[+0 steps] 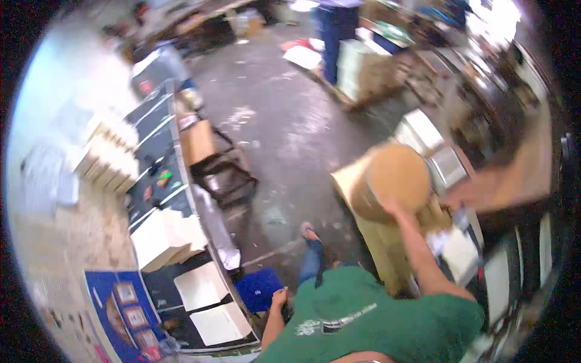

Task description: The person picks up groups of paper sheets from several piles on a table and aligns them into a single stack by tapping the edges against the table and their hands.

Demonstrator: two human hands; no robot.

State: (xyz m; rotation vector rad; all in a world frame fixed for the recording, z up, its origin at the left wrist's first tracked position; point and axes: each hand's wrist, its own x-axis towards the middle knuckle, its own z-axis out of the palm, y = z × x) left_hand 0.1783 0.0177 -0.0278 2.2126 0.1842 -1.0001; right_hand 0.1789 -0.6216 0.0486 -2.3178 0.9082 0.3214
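Note:
My right hand [392, 204] reaches out and rests against the edge of a large round tan drum-like thing [402, 175]. Motion blurs its fingers, so whether they grip is unclear. The tan thing stands over a yellowish board or sheet [384, 245]. Down beside my body, my left hand [279, 296] has its fingers curled in. What it holds, if anything, is too small to make out. Just left of it lies a flat blue surface [257, 289].
Along the left runs a long dark table [158, 142] with stacks of cream sheets [163, 239]. A dark-framed stand [224, 172] juts from it. Ahead, a person in dark trousers [338, 42] stands by a pale stacked block [363, 69]. Benches and boxes [420, 130] crowd the right.

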